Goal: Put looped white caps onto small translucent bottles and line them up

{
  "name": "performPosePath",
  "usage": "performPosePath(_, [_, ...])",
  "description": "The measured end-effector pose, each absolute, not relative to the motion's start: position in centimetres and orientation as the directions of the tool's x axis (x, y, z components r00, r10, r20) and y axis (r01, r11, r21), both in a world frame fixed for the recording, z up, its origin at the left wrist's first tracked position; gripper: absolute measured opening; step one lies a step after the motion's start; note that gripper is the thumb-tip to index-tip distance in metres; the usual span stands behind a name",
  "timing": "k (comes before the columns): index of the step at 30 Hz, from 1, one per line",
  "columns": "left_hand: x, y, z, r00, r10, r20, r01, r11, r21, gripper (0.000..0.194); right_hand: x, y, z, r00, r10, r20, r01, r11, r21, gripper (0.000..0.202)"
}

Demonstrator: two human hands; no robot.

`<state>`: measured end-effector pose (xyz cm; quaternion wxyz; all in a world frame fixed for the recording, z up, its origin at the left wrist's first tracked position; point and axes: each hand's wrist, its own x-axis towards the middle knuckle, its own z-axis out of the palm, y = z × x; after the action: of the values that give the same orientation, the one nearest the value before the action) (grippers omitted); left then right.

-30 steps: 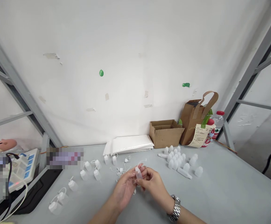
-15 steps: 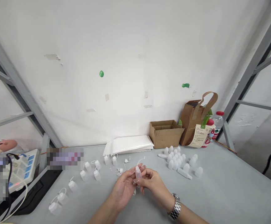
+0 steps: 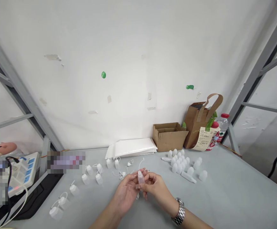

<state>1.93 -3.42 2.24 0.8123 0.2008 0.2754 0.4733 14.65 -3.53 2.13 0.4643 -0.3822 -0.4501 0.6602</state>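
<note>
A small translucent bottle (image 3: 141, 178) stands nearly upright between my hands, a thin white strap curving up from its neck. My right hand (image 3: 154, 186) pinches the bottle from the right, thumb across its front. My left hand (image 3: 127, 190), palm up, supports it from the left and behind, with its fingers around the back. Small white caps with straps (image 3: 123, 174) lie on the table just behind my left hand. Several bottles with straps (image 3: 99, 179) stand to the left, and a cluster of translucent bottles (image 3: 179, 163) is on the right.
White padded envelopes (image 3: 135, 147) lie against the wall beside an open cardboard box (image 3: 170, 140). A paper bag (image 3: 193, 127) and a red-capped bottle (image 3: 223, 124) stand at the back right. At the left are a power strip (image 3: 27, 173) and cables on the grey table (image 3: 214, 203).
The held bottle and its strap have shifted very slightly left. Both hands keep nearly the same pose around it.
</note>
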Motion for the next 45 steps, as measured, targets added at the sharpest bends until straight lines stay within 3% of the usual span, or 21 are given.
performPosePath(10, [1.9,-3.4,2.2,0.333,0.879,-0.34,-0.636,0.476,0.607,0.019,14.9,-3.7,2.4,-0.35,0.934,-0.072,-0.259,-0.17,-0.951,0.035])
performPosePath(17, [1.6,-3.3,2.9,0.342,0.907,-0.246,-0.525,0.402,0.75,0.018,15.5,-3.5,2.9,-0.4,0.916,-0.015,-0.254,-0.127,-0.959,0.028])
performPosePath(20, [0.7,-3.0,4.1,0.266,0.947,-0.178,-0.351,0.268,0.897,0.025,16.2,-3.1,3.3,-0.3,0.954,0.011,-0.278,-0.077,-0.957,0.027])
performPosePath(23, [-0.2,-2.6,4.6,0.065,0.993,-0.095,0.095,0.089,0.992,0.029,17.0,-2.6,3.5,-0.163,0.987,0.017,-0.299,-0.032,-0.954,0.027])
performPosePath(26, [-0.8,-2.6,4.4,-0.008,1.0,-0.011,0.586,0.013,0.81,0.03,17.6,-2.3,3.5,-0.104,0.994,0.016,-0.299,-0.016,-0.954,0.03])
performPosePath(29, [-1.0,-2.8,3.8,0.053,0.998,-0.015,0.787,-0.033,0.616,0.024,17.7,-2.3,3.5,-0.091,0.996,0.025,-0.277,-0.001,-0.961,0.031])
performPosePath(33, [-1.1,-3.0,3.4,0.148,0.988,-0.038,0.786,-0.094,0.612,0.022,17.6,-2.5,3.6,-0.101,0.994,0.046,-0.233,0.022,-0.972,0.029])
performPosePath(39, [-0.8,-3.0,2.6,0.1,0.995,0.024,0.741,-0.09,0.665,0.03,17.2,-2.4,2.7,-0.078,0.995,0.066,-0.102,0.057,-0.993,0.033])
performPosePath(43, [-0.3,-3.1,1.6,0.113,0.991,0.073,0.767,-0.134,0.627,0.035,17.1,-2.8,1.6,0.115,0.95,0.291,0.163,0.271,-0.949,0.025])
performPosePath(45, [0.0,-3.3,1.2,0.137,0.987,0.078,0.788,-0.157,0.595,0.033,17.0,-3.0,1.4,0.126,0.911,0.392,0.265,0.349,-0.899,0.021])
